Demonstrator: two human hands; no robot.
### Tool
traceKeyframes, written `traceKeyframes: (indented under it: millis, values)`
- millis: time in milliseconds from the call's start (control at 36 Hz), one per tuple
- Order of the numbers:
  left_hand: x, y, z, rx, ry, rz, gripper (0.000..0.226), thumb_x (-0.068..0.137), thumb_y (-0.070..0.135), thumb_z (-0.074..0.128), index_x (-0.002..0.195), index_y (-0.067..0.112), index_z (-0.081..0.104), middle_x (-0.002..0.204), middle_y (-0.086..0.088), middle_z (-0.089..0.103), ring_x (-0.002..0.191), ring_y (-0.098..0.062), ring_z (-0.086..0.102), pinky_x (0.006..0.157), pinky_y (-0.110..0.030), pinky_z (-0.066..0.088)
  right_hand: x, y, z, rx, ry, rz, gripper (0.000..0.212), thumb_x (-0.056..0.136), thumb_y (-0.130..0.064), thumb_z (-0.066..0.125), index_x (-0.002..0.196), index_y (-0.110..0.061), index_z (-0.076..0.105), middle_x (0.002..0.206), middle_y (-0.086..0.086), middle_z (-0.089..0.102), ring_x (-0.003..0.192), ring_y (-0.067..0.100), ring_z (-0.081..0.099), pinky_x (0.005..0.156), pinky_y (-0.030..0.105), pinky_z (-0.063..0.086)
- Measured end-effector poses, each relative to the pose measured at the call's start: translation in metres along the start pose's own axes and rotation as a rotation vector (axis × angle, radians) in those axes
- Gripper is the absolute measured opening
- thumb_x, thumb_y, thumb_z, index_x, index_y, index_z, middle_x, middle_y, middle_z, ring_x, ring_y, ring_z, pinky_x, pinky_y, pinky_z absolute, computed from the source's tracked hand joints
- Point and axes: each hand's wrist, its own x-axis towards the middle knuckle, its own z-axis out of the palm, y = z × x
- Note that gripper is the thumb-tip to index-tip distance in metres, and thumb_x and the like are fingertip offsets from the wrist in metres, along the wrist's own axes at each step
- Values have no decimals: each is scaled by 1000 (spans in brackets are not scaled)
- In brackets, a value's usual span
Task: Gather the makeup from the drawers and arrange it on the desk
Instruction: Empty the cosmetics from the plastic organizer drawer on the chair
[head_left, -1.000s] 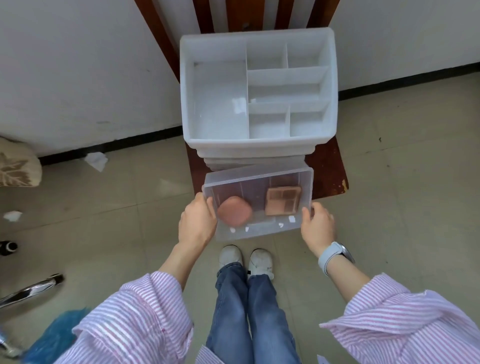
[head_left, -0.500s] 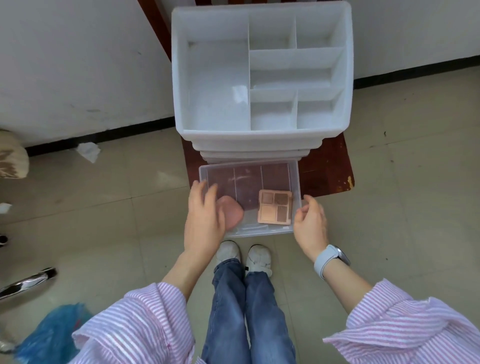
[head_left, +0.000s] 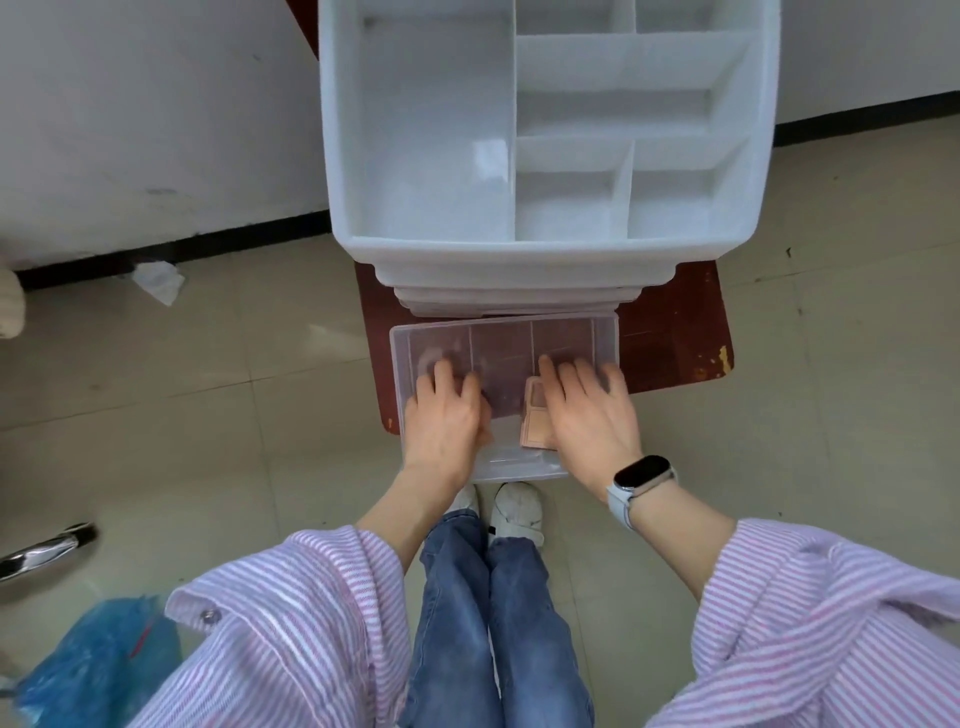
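Observation:
A clear plastic drawer (head_left: 399, 364) is pulled out from the bottom of a white drawer unit (head_left: 519, 249), which has an empty divided tray on top. Both hands reach into the drawer. My left hand (head_left: 444, 415) is curled over the spot where the pink puff lay, and the puff itself is hidden under it. My right hand (head_left: 592, 415) covers a pink-brown eyeshadow palette (head_left: 534, 428). Only the palette's left edge shows beside my thumb.
The unit stands on a dark red-brown stool (head_left: 675, 332) against a white wall. A crumpled tissue (head_left: 156, 280) lies on the tiled floor at left. A chrome leg (head_left: 47, 548) and a blue plastic bag (head_left: 93, 660) are at lower left. My shoes (head_left: 517, 512) stand just under the drawer.
Both hands have left the drawer's sides and moved inside it. The left one has come down over the pink puff, the right one over the palette. The view has moved closer.

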Motion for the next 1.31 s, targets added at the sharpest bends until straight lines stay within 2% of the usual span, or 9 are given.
traceKeyframes:
  millis: [56, 139, 278, 556, 694, 889, 1000, 1167, 1306]
  values:
    - [1, 1, -2, -15, -21, 9, 53, 72, 27, 76, 114, 6, 51, 116, -16, 42, 102, -36, 45, 74, -43, 45, 3, -3, -6, -3, 50, 31, 35, 73, -11, 40, 94, -7, 67, 75, 8, 61, 71, 28, 58, 76, 39, 35]
    - [4, -3, -2, -69, -15, 23, 46, 81, 28, 67, 118, 7, 48, 121, -15, 38, 107, -34, 40, 82, -42, 43, 3, -1, -8, 2, 44, 4, 14, 59, -9, 66, 72, -12, 62, 69, 6, 56, 65, 27, 55, 75, 39, 36]
    - [7, -12, -5, -300, 37, 60, 40, 83, 9, 61, 121, 2, 50, 115, -19, 46, 103, -37, 45, 85, -45, 43, 1, 8, -11, 230, 54, 31, 28, 58, -12, 81, 79, -10, 62, 74, 6, 60, 67, 27, 57, 71, 34, 32]
    - [-4, -1, -39, -1046, 153, -167, 25, 92, 5, 47, 108, 13, 65, 112, -7, 62, 105, -15, 52, 87, -19, 37, 4, 0, -64, 1421, 35, 620, 15, 95, -6, 44, 99, -9, 58, 90, 3, 61, 78, 11, 58, 67, 12, 45]
    - [-32, 5, -52, -1525, -76, -356, 33, 93, 39, 48, 108, 13, 62, 102, -5, 67, 90, -18, 63, 75, -31, 52, -17, -29, -78, 1631, -63, 643, 16, 95, -13, 49, 102, -19, 62, 100, 7, 67, 94, 22, 64, 86, 39, 52]
    - [-68, -7, -56, -1486, 25, -380, 18, 84, 15, 67, 96, 23, 56, 99, -1, 62, 83, -11, 60, 64, -18, 51, -46, -47, -87, 1424, -40, 713, 31, 98, -17, 39, 123, -12, 56, 110, 0, 52, 99, 13, 55, 90, 22, 41]
    - [-86, -27, -56, -1469, 118, -484, 20, 85, 17, 65, 103, 19, 55, 100, -1, 61, 81, -9, 60, 58, -15, 50, -65, -52, -72, 1616, -243, 1162, 30, 97, -20, 44, 110, 5, 56, 79, 5, 58, 69, 16, 56, 68, 27, 48]
    - [-93, -46, -55, -1416, 199, -522, 22, 86, 15, 65, 105, 15, 54, 93, 6, 59, 77, -5, 58, 56, -14, 49, -52, -70, -53, 1887, -479, 1319, 45, 97, -29, 47, 133, -3, 41, 126, 19, 55, 112, 32, 56, 90, 36, 48]
    - [-93, -55, -55, -1385, 225, -516, 23, 85, 15, 65, 106, 15, 54, 91, 8, 59, 74, -3, 58, 57, -14, 49, -32, -77, -36, 1958, -433, 1386, 40, 101, -20, 36, 135, 1, 35, 118, 20, 60, 94, 25, 61, 82, 31, 49]
